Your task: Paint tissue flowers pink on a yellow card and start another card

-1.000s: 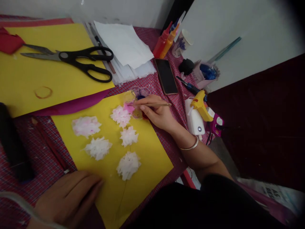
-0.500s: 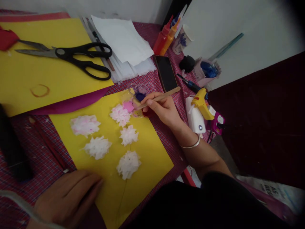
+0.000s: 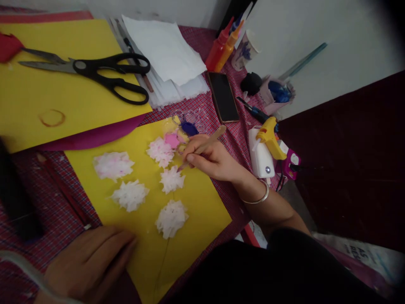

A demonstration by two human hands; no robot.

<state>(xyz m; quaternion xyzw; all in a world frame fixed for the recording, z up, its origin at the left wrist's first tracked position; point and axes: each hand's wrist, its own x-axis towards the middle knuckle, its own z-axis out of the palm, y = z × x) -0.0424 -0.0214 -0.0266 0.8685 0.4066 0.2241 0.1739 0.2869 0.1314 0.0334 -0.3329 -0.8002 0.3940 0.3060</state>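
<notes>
In the head view, the right hand [image 3: 215, 162] pinches the stick [image 3: 216, 134] firmly, tip beside the small flower [image 3: 171, 180]; light dabs should suit it best. Left hand [image 3: 90, 261] rests at the paper [image 3: 196, 215]; its grip I cannot tell.

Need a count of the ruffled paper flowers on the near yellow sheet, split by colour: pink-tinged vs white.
Pink-tinged flowers: 2
White flowers: 3
Total: 5
</notes>
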